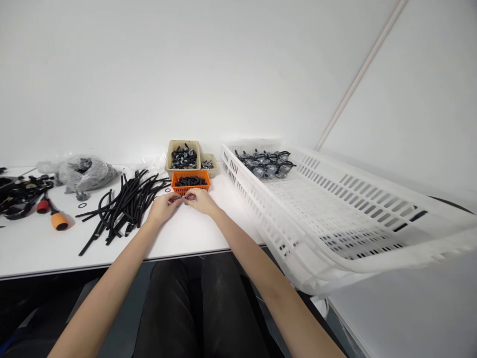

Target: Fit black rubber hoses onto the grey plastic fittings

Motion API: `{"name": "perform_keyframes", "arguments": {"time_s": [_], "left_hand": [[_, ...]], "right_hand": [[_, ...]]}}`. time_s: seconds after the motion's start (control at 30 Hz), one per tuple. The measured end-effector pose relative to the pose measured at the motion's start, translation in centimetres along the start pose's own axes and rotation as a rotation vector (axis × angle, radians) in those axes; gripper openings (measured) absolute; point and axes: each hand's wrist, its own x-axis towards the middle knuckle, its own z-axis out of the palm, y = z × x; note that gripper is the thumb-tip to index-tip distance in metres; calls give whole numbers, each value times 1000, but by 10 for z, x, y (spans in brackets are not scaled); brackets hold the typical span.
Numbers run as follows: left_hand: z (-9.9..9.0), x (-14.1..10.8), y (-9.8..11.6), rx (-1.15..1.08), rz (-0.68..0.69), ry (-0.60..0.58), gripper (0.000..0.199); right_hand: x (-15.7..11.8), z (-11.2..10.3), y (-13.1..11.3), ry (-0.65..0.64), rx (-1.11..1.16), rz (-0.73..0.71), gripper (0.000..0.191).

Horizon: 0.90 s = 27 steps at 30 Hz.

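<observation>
My left hand [164, 207] and my right hand [201, 201] meet above the white table, fingertips nearly touching. Both are pinched around something small and dark between them, too small to name. Just behind them stands an orange basket [191, 189] of short black pieces. Behind that, a beige bin [170, 149] holds grey and black fittings, and a smaller beige bin [213, 172] beside it holds small metal-looking parts. To the left of my left hand lies a loose pile of black hoses [128, 201].
A large white crate [261, 206] takes up the right, with several clear and grey parts with black hoses [266, 164] at its far end. Farther left are a plastic bag [87, 174] of parts, an orange-handled tool [58, 219], a red-handled one [42, 205] and black parts.
</observation>
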Motion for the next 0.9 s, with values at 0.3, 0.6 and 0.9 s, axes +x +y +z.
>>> {"name": "perform_keyframes", "arguments": {"time_s": [0.3,0.6,0.9], "left_hand": [[-3,0,7,68,15,-16,30],[-3,0,9,80,35,-32,36],[-1,0,6,75,56,-24,35]], "right_hand": [[2,1,2,17,0,19,12],[2,2,4,30,-34,-18,22],[1,-1,5,39,-123,-103,24]]}}
